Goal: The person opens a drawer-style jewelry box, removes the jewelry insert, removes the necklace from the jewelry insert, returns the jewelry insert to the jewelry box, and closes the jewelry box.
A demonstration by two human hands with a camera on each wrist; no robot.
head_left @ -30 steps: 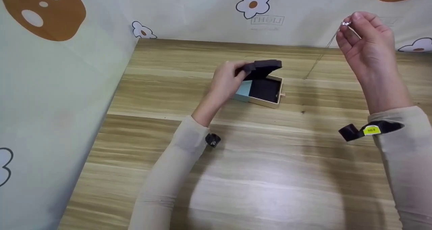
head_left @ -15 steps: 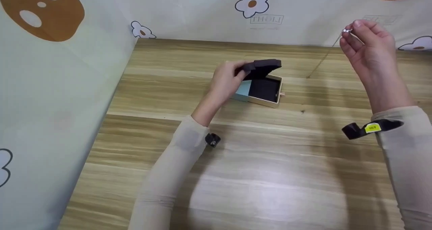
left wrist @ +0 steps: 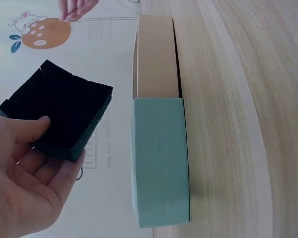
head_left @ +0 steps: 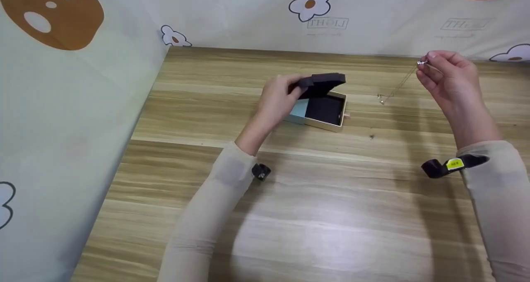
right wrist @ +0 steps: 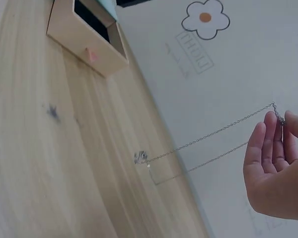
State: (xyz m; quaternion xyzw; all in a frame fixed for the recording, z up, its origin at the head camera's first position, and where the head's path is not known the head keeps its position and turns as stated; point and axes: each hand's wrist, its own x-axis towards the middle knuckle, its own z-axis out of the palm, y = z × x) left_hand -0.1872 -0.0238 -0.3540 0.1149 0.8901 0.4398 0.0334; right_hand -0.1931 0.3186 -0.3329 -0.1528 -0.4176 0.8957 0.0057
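In the head view my left hand [head_left: 275, 100] holds up a black foam pad [left wrist: 59, 109], thumb on its face and fingers beneath. Below the pad lies a small drawer box with a pale green sleeve [left wrist: 161, 163]. Its cream drawer [head_left: 323, 126] is slid partly out, showing a dark inside. Off to the right, my right hand [head_left: 453, 81] pinches a thin silver necklace between thumb and fingertips. The chain hangs down to the left, and a sparkling pendant [right wrist: 140, 157] at its low end is close over the table, right of the box.
The wood-grain table [head_left: 331, 215] spreads in front of both arms. A pale patterned sheet [head_left: 232, 17] with flowers stands behind it and along the left. A pink pull tab [right wrist: 91, 54] sticks out of the drawer front.
My right hand has come down with the necklace, its low end now nearer the tabletop. My left hand and the foam pad stay in place over the box.
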